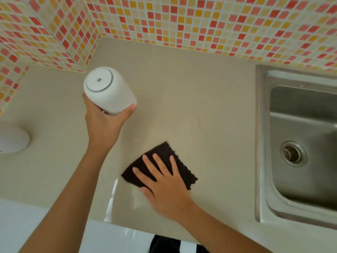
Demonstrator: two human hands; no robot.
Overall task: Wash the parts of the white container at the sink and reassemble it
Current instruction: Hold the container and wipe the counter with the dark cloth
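Head view shows two hands. One left hand (pixel 104 119) grips the single white container (pixel 108 90), fingers and thumb curled round its lower end, holding it tilted above the beige surface (pixel 200 99) near the tiled corner. One right hand (pixel 164 181) lies flat, fingers straight and spread, pressing on one dark cloth (pixel 160 165) that lies on the surface. One steel sink (pixel 302 139) sits at the right. One rounded white object (pixel 13 139) rests at the left edge.

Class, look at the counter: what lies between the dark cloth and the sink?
Nothing: in the head view, only bare beige counter separates the dark cloth from the sink.
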